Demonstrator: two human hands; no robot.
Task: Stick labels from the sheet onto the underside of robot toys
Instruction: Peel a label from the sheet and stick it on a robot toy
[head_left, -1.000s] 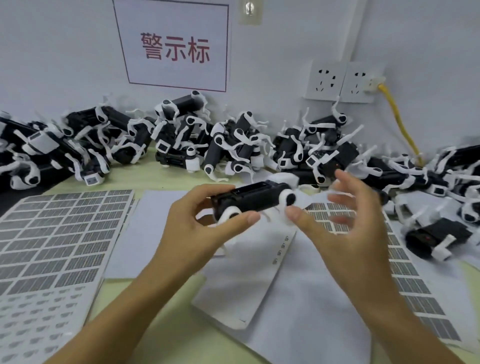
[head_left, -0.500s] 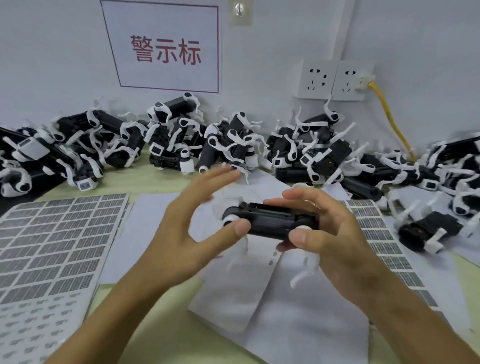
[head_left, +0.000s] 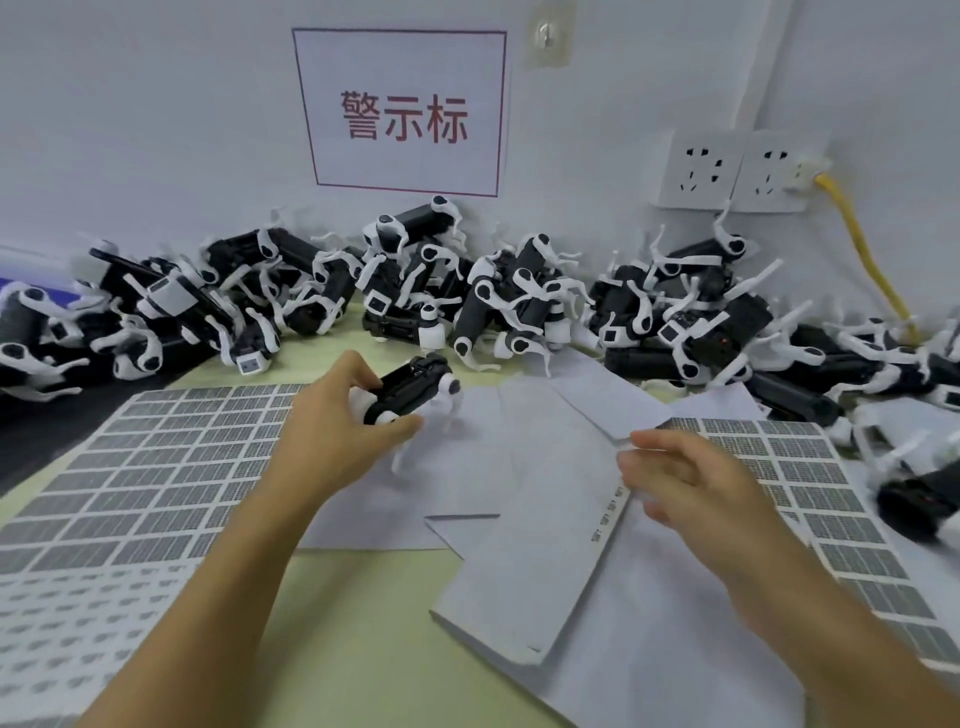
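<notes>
The left hand (head_left: 340, 415) is gripping a black and white robot toy (head_left: 410, 389), with the fingers curled over the top of its body and the thumb pressing in from below. The toy is sitting at about eleven o'clock from the middle of the table, its white legs hanging down over white backing papers (head_left: 519, 467) that are lying spread and overlapping across the centre.

The right hand (head_left: 680, 478) is hovering at about three o'clock from the toy, well apart from it. Its fingers are loosely bent and pointing left, holding nothing that can be made out; the fingertips are blurred, so it is hard to tell whether they are touching the paper beneath.

A label sheet (head_left: 810, 499) with rows of grey printed labels is lying under and past the right hand, running toward four o'clock. A second label sheet (head_left: 130, 478) is lying at nine o'clock of the table (head_left: 353, 623), its near rows looking already peeled.

A heap of robot toys (head_left: 519, 296) is lying piled along the wall at twelve o'clock, stretching from the far left edge to the far right. Above it a white sign (head_left: 405, 111) with red characters is hanging on the wall, and at one o'clock a yellow cable (head_left: 862, 249) is running down from the wall sockets (head_left: 737, 171).
</notes>
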